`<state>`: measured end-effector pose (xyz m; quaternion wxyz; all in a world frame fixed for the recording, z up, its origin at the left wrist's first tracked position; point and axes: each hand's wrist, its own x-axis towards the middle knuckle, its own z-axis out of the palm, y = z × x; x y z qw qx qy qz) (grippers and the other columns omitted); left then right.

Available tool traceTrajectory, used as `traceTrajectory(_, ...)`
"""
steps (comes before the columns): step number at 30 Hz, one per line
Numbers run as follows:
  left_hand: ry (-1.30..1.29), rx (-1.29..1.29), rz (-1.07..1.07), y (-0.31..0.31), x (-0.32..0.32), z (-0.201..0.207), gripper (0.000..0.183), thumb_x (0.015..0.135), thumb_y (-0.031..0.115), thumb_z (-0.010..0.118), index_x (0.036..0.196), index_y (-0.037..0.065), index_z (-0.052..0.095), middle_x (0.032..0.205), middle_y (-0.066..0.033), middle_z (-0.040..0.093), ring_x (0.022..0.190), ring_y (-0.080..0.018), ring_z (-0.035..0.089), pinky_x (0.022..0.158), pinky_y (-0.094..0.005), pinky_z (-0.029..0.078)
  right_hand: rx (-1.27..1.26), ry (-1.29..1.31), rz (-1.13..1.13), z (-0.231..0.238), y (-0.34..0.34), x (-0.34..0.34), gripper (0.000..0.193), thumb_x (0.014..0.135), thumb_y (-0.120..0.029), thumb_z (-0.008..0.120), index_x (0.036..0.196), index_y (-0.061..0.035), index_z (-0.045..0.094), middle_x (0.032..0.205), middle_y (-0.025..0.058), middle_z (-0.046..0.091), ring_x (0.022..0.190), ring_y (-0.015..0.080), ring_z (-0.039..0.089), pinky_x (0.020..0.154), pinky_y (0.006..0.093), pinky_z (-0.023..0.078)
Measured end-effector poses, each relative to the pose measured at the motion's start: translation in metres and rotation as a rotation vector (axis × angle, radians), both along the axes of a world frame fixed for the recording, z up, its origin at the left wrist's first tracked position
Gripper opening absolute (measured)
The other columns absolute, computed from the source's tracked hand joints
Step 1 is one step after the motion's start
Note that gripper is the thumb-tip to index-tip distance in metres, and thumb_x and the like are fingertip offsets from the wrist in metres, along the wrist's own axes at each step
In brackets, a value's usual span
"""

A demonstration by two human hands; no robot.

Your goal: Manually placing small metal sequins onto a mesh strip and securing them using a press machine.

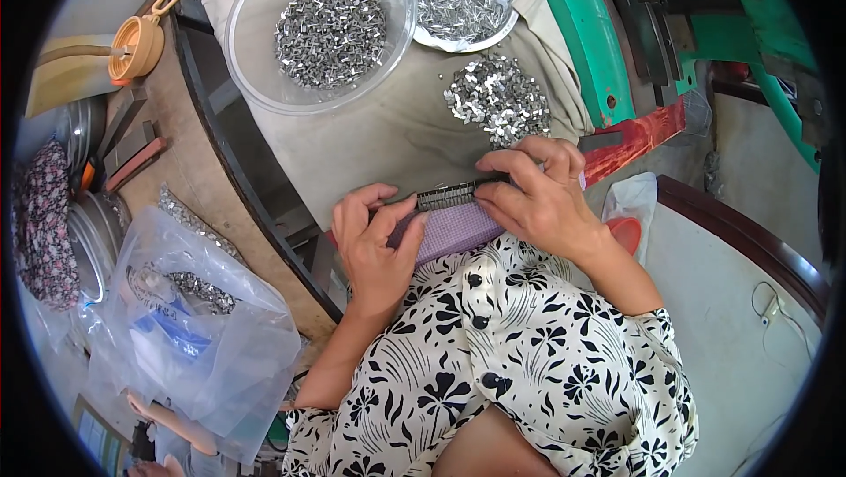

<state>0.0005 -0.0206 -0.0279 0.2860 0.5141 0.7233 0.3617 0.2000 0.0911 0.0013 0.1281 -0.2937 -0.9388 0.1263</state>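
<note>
A narrow dark metal rack [447, 197] with a row of small upright metal pieces lies along the far edge of a purple checked cloth pad [456, 228], close to my body. My left hand [377, 243] pinches its left end between thumb and fingers. At the other end, my right hand [539, 199] has thumb and fingers closed on the rack; whether a small piece is also between them is hidden. Just beyond my right hand is a loose pile of small shiny metal pieces [498, 100] on the grey cloth [379, 146].
Farther off stand a clear plastic tub [236, 45] of metal pieces and a lined bowl [507, 36] of thin metal pins. A green machine frame [577, 32] rises at the right. On the left are a wooden bench [189, 137], a plastic bag [211, 345] and another person's arm [172, 424].
</note>
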Motion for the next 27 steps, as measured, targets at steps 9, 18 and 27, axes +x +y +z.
traceTrajectory(9,0.002,0.013,0.007,-0.001,0.0,-0.003,0.027,0.07,0.008,0.081,0.096,0.007,0.074,0.109,-0.0074,0.062,0.096,-0.0268,0.055,0.085,-0.0369,0.044,-0.199,-0.012,-0.029,0.014,0.015,-0.004,0.015,0.065,-0.021,0.082,0.077,-0.0171,0.074,0.112,-0.0042,0.064,0.11,0.0266,0.049,0.095,0.0441,0.03)
traceTrajectory(18,0.014,0.012,-0.004,-0.001,0.0,-0.002,0.028,0.07,0.008,0.081,0.097,0.008,0.074,0.108,-0.0071,0.062,0.096,-0.0265,0.055,0.085,-0.0374,0.043,-0.349,0.101,-0.031,0.0,0.019,-0.042,0.016,0.069,-0.024,0.082,0.081,-0.0159,0.075,0.111,-0.0026,0.063,0.113,0.0283,0.047,0.098,0.0464,0.028)
traceTrajectory(27,0.013,-0.001,-0.005,-0.001,-0.001,-0.002,0.028,0.07,0.009,0.081,0.096,0.008,0.074,0.109,-0.007,0.062,0.095,-0.0264,0.055,0.084,-0.0372,0.043,-0.385,0.101,-0.023,-0.001,0.022,-0.045,0.013,0.069,-0.021,0.082,0.079,-0.0168,0.075,0.112,-0.0025,0.063,0.114,0.0282,0.046,0.1,0.0467,0.027)
